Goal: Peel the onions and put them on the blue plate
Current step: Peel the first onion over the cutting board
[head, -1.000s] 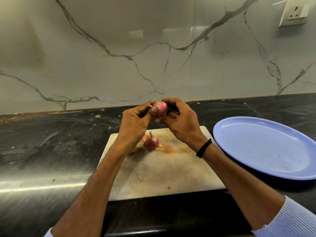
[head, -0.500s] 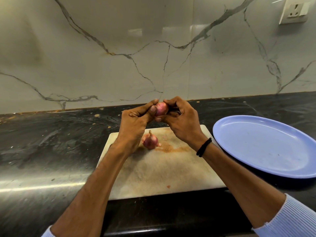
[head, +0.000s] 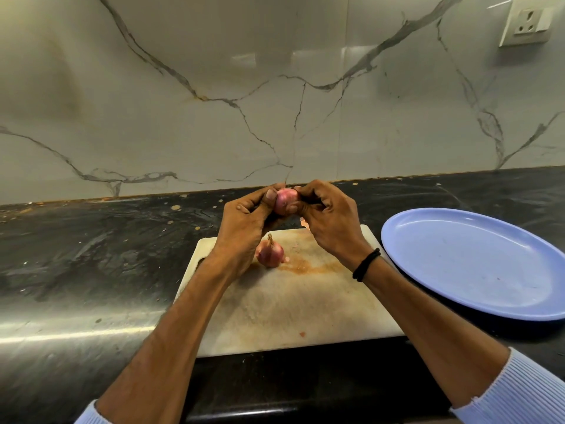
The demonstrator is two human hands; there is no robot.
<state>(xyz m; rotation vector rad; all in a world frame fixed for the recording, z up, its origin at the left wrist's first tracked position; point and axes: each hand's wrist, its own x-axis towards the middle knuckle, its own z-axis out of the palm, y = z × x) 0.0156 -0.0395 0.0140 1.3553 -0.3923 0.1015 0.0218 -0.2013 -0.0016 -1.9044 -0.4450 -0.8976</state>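
Observation:
A small pink onion (head: 286,201) is held in the air above the far edge of the white cutting board (head: 293,304). My left hand (head: 246,224) grips it from the left with the thumb on its skin. My right hand (head: 328,221) pinches it from the right, fingers curled round it. A second onion (head: 270,252), still in its skin with a dry stem, lies on the board just below my left hand. The blue plate (head: 477,264) sits to the right of the board with nothing on it.
The board lies on a black stone counter (head: 91,255) against a marble wall. Small bits of onion skin (head: 295,245) lie on the board, which has a brown stain in the middle. A wall socket (head: 527,21) is at the top right.
Both hands have stayed together on the onion and shifted very slightly; the fingers have worked around it. The onion on the board has not moved.

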